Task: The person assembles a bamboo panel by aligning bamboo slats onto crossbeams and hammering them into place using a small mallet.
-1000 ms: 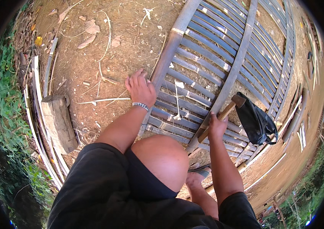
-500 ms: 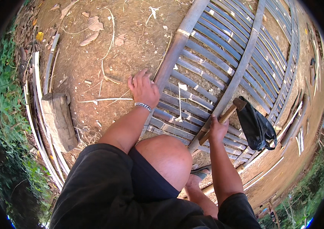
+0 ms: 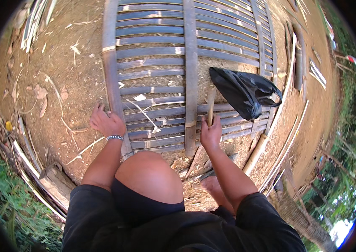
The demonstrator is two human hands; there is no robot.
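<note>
A slatted bamboo panel (image 3: 161, 54) lies flat on the dirt in front of me. My left hand (image 3: 104, 122), with a metal bracelet on its wrist, rests on the panel's left rail near its lower corner. My right hand (image 3: 210, 133) is closed around a wooden handle (image 3: 210, 107) that stands up over the slats; the handle's far end is blurred. A black plastic bag (image 3: 243, 92) lies on the panel just right of the handle. My bare knee (image 3: 148, 176) is bent between my arms.
Loose bamboo strips (image 3: 278, 138) lie along the right of the panel. A wooden block (image 3: 56, 185) and long strips sit at lower left beside green plants (image 3: 1, 197). Dry leaves and twigs litter the dirt (image 3: 60, 71). My sandalled foot (image 3: 211, 174) stands under my right arm.
The view has swung, so the panel now runs straight up the picture. My left hand slid from the slats to the left rail. The right hand keeps its grip on the handle.
</note>
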